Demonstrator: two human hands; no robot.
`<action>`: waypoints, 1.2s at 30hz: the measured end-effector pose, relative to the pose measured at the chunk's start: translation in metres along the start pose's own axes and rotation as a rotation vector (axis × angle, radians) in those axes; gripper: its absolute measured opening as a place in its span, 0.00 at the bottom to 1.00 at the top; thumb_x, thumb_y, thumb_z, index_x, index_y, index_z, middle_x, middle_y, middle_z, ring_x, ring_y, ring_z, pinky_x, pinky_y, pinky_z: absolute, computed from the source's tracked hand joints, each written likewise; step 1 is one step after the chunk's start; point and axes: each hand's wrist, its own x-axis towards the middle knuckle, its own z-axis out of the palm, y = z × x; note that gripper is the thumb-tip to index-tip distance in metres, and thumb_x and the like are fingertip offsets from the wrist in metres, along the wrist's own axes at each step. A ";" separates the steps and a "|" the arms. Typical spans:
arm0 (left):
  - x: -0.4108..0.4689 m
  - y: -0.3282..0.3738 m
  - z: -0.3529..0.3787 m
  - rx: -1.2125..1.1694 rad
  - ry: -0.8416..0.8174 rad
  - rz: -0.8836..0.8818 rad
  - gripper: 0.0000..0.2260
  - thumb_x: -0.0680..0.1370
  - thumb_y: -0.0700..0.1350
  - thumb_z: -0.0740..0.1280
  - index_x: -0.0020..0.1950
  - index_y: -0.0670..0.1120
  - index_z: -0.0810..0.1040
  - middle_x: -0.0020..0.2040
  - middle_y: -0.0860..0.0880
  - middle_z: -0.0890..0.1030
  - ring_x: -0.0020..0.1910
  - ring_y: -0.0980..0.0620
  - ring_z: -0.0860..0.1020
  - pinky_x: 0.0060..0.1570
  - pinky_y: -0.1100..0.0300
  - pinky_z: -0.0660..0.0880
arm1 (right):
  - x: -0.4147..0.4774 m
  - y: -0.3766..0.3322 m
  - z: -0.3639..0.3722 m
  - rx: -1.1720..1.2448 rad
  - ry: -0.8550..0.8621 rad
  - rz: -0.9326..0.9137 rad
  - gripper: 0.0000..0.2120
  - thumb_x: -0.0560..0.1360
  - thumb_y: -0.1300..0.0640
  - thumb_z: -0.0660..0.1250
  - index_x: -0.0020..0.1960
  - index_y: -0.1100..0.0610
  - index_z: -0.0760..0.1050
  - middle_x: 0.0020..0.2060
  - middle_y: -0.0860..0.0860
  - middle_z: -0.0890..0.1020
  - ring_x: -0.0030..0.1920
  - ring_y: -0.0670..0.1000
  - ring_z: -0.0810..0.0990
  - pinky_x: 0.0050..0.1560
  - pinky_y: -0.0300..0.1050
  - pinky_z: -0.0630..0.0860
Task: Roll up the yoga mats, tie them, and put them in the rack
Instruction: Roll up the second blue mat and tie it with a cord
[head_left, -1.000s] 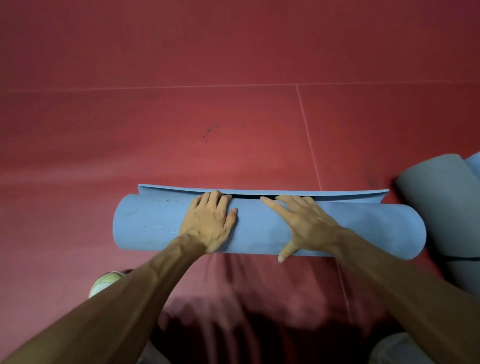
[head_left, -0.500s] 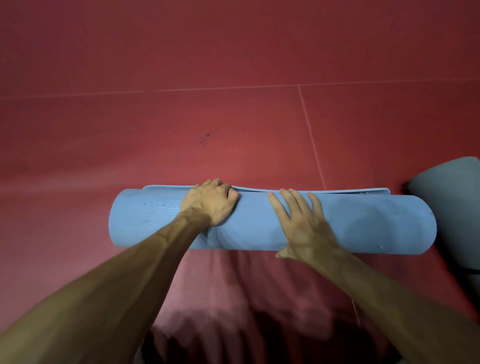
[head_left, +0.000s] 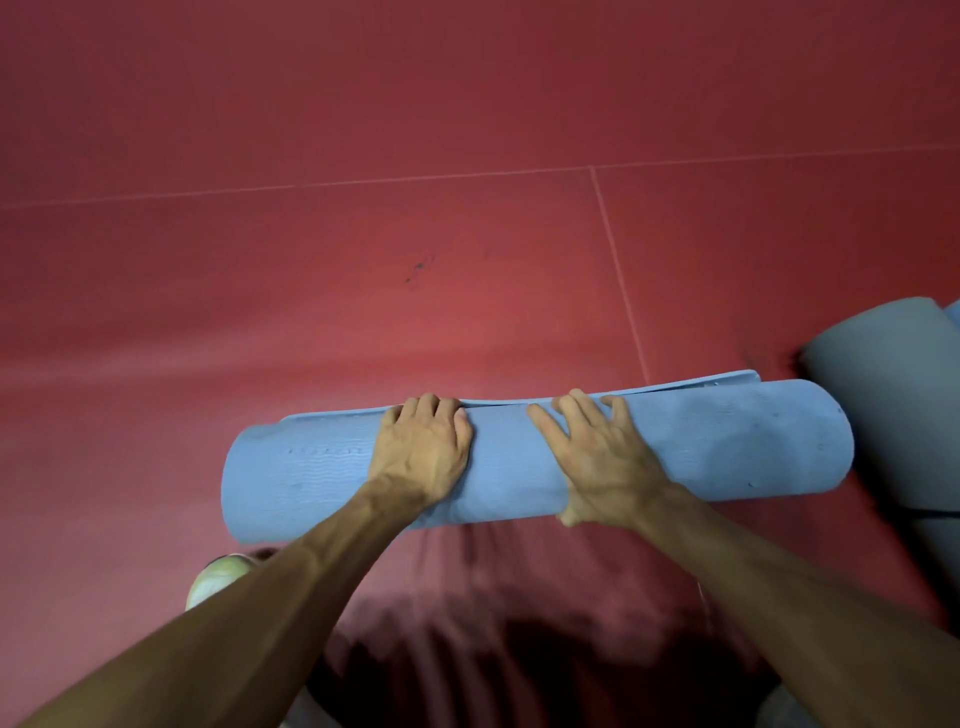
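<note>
We are finishing the rolling step. The blue yoga mat lies across the red floor just below centre, nearly rolled, with its last loose flap showing along the roll's 12 o'clock side. Our left hand curls its fingers over the crest onto that flap. Our right hand lies flat, fingers spread wide, pressing the roll. A grey rolled mat sits at 3 o'clock, near the roll's end. Next, we judge, one hand must pin the flap tight while the other fetches a tie.
</note>
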 end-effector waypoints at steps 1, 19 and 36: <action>-0.001 0.002 0.000 -0.018 0.028 0.010 0.33 0.73 0.55 0.34 0.60 0.47 0.74 0.56 0.47 0.76 0.55 0.46 0.73 0.57 0.54 0.65 | -0.001 0.000 -0.001 0.007 0.004 0.005 0.59 0.36 0.40 0.78 0.64 0.59 0.67 0.50 0.57 0.75 0.50 0.58 0.76 0.49 0.58 0.71; 0.043 0.046 -0.008 -0.155 -0.239 0.015 0.26 0.82 0.57 0.46 0.55 0.45 0.80 0.55 0.38 0.80 0.55 0.38 0.77 0.56 0.51 0.71 | -0.019 -0.007 0.013 0.157 0.146 0.031 0.44 0.62 0.26 0.63 0.67 0.56 0.72 0.60 0.55 0.77 0.59 0.57 0.75 0.64 0.57 0.63; 0.046 0.038 -0.014 -0.100 -0.421 0.294 0.40 0.66 0.79 0.47 0.67 0.54 0.67 0.62 0.50 0.77 0.60 0.45 0.76 0.56 0.51 0.70 | 0.010 0.057 -0.004 0.360 -0.229 0.231 0.60 0.55 0.20 0.64 0.77 0.52 0.56 0.71 0.50 0.68 0.71 0.52 0.64 0.71 0.49 0.56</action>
